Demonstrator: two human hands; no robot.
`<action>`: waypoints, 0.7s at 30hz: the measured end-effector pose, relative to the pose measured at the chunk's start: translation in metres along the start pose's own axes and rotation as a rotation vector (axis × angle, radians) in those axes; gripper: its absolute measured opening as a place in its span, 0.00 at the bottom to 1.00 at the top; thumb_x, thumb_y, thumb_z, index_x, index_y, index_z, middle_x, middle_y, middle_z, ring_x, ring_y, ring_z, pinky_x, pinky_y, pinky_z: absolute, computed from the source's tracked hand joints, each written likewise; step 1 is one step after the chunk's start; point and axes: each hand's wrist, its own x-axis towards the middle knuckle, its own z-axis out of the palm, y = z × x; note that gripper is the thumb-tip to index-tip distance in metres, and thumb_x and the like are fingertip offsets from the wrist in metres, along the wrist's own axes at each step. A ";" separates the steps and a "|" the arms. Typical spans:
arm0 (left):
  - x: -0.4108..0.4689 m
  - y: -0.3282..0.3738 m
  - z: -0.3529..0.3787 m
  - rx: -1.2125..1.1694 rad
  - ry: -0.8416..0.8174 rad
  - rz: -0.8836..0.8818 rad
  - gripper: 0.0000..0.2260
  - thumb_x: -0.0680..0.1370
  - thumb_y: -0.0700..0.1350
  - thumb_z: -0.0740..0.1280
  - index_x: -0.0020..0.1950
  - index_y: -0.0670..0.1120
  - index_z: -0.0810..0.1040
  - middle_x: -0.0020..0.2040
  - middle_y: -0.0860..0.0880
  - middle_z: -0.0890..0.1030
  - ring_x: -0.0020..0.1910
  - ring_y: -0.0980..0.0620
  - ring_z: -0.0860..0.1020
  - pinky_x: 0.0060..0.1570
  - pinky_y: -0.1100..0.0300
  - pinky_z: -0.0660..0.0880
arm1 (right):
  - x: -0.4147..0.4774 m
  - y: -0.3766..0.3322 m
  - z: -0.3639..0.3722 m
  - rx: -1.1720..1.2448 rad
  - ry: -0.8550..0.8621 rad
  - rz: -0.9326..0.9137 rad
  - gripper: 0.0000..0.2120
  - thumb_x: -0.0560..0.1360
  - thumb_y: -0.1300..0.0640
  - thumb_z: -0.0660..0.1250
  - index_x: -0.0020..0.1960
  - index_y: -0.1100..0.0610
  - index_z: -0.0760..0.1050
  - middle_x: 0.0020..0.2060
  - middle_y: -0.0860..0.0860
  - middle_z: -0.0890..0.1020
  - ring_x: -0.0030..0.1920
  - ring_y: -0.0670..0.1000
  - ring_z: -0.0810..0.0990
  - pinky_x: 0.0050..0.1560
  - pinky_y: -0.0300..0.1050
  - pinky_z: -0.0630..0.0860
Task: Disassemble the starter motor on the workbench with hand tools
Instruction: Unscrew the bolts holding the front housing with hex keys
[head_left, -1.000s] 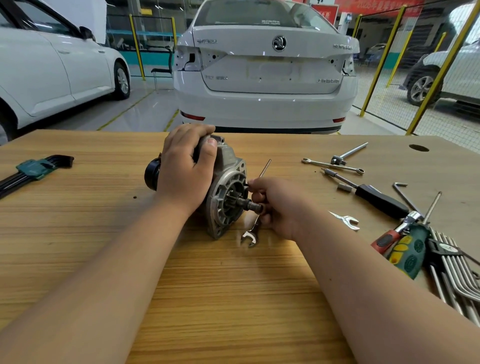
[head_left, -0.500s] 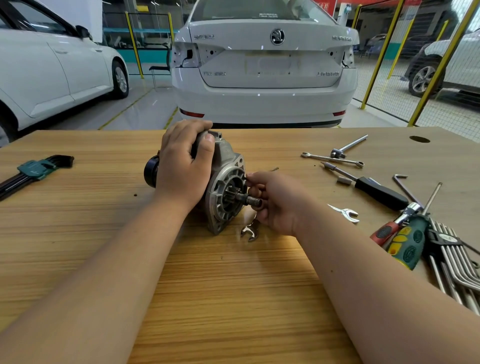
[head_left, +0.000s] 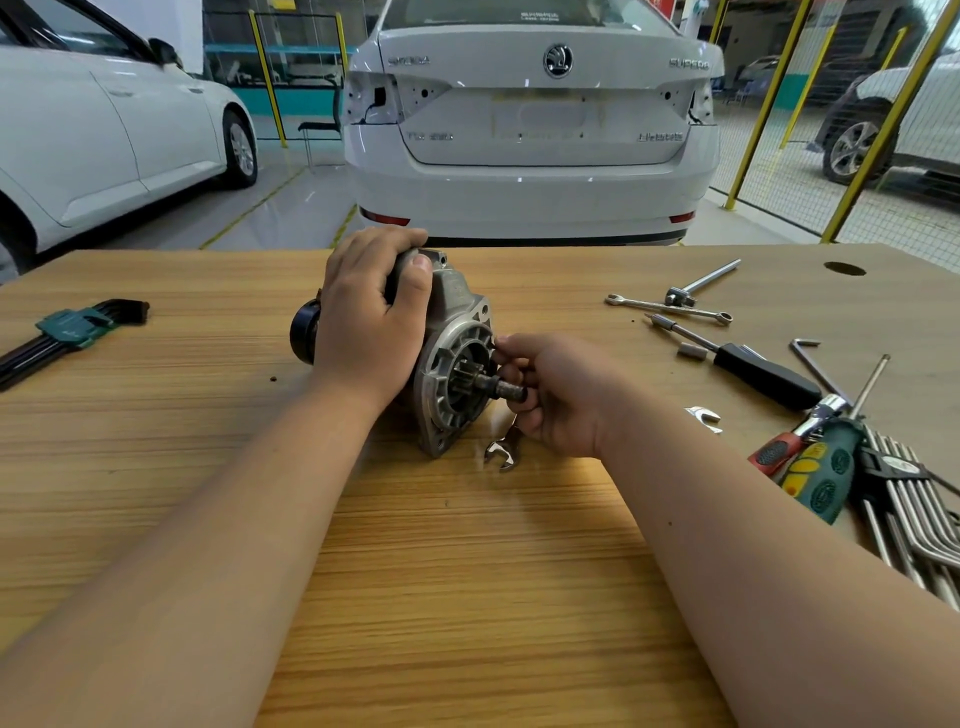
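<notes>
Wooden workbench (head_left: 467, 571) fills the lower frame, with a white car (head_left: 530, 130) parked just behind its far edge and yellow fence posts at the upper right. At the centre of the bench the starter motor (head_left: 457, 332) lies on its side, its round mounting flange and pinion shaft turned toward the right of the frame. The left hand (head_left: 369, 322) grips the motor body from above, fingers wrapped over the top and the thumb pressed against the housing. The right hand (head_left: 561, 395) sits just beside the flange with its fingers curled tight; the fingertips touch the flange rim, and the hand holds a small open-end wrench (head_left: 503, 451), whose jaw end pokes out below the hand, a little blurred, at the bench top. A hex key set (head_left: 67, 332) in a green holder lies at the left edge. Loose tools lie at the right: a combination spanner (head_left: 670, 307), a black-handled driver (head_left: 763, 376) and a green-and-yellow screwdriver (head_left: 821, 478).
</notes>
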 end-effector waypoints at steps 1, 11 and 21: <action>0.000 0.000 0.000 0.001 -0.003 0.000 0.17 0.80 0.49 0.56 0.63 0.45 0.77 0.59 0.55 0.74 0.63 0.58 0.67 0.66 0.60 0.63 | 0.000 0.000 0.000 -0.004 0.003 -0.003 0.11 0.79 0.53 0.63 0.39 0.54 0.74 0.23 0.45 0.72 0.19 0.43 0.66 0.18 0.34 0.61; 0.001 -0.002 0.000 0.012 0.003 0.010 0.16 0.80 0.48 0.57 0.63 0.46 0.77 0.58 0.56 0.73 0.62 0.61 0.65 0.65 0.62 0.63 | 0.002 0.007 -0.002 -0.398 0.144 -0.377 0.10 0.76 0.50 0.68 0.40 0.54 0.78 0.28 0.47 0.76 0.26 0.46 0.71 0.26 0.42 0.70; 0.000 -0.003 0.001 0.017 0.005 0.016 0.15 0.81 0.47 0.58 0.63 0.45 0.77 0.58 0.56 0.73 0.62 0.61 0.65 0.64 0.64 0.62 | -0.009 -0.001 -0.003 -0.819 0.234 -0.628 0.12 0.78 0.49 0.66 0.40 0.55 0.77 0.30 0.48 0.77 0.31 0.47 0.74 0.34 0.45 0.73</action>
